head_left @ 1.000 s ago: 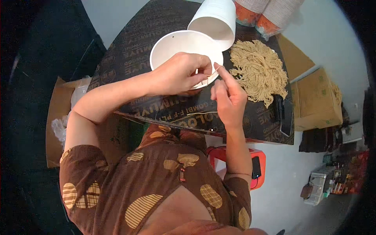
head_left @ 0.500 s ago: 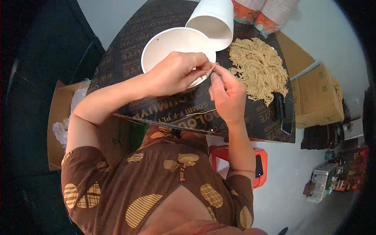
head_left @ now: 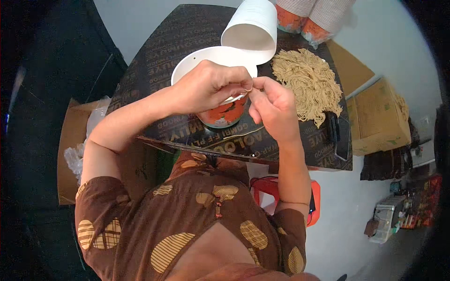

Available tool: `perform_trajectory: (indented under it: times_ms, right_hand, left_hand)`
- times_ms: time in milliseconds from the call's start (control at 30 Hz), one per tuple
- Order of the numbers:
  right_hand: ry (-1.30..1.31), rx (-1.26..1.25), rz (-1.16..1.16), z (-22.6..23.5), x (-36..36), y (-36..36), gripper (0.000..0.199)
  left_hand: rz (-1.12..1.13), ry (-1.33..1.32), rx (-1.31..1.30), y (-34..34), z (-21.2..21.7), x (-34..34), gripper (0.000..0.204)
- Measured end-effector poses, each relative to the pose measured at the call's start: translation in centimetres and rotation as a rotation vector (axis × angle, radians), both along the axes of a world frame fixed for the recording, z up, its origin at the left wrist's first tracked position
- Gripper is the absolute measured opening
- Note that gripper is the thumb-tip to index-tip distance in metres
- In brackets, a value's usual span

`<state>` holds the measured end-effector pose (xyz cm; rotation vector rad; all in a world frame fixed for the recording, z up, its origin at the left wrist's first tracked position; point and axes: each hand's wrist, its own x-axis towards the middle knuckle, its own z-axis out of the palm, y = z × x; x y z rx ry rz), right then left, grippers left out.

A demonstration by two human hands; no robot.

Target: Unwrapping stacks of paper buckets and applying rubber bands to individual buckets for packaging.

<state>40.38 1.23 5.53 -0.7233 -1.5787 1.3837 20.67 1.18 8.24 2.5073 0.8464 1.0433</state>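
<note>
A paper cup [head_left: 220, 110] with a white inside and an orange patterned outside stands on the dark board table [head_left: 187, 37]. My left hand [head_left: 208, 86] grips its near rim, fingers curled over the edge. My right hand [head_left: 274, 110] is right beside it, fingertips pinched together at the rim where both hands meet; what they pinch is too small to tell. A pile of dry yellow noodles [head_left: 307, 84] lies on the table to the right of the cup. A stack of white cups [head_left: 251, 30] lies on its side just behind the held cup.
Two sleeves of stacked cups [head_left: 309, 14] sit at the table's far edge. A dark phone [head_left: 340, 136] lies near the right edge. Cardboard boxes [head_left: 379, 117] stand on the right, an open box with plastic [head_left: 77, 145] on the left, a red stool [head_left: 281, 187] below.
The cup has been tipped and drawn toward me, so its orange side now shows. Both hands moved closer to my body and met at the cup's near rim.
</note>
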Motion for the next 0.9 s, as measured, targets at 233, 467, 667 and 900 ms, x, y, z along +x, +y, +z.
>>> perform_trajectory:
  times_ms: [233,467,667,900]
  right_hand:
    - [-0.026,0.082,-0.002,-1.8,0.4,-0.1,0.010]
    - [0.033,0.248,-0.213,-3.1,0.6,-1.7,0.013]
    - [-0.068,0.303,-0.329,-2.6,0.8,-1.8,0.018]
    - [-0.182,0.356,-0.337,-2.6,0.7,-1.1,0.005]
  left_hand:
    - [-0.061,-0.011,-0.121,-0.1,-0.2,0.3,0.008]
    - [-0.048,-0.034,-0.286,0.1,-0.5,0.7,0.007]
    - [-0.051,-0.012,-0.107,0.1,-0.5,1.0,0.008]
    - [-0.012,-0.022,-0.339,0.0,-0.1,1.4,0.011]
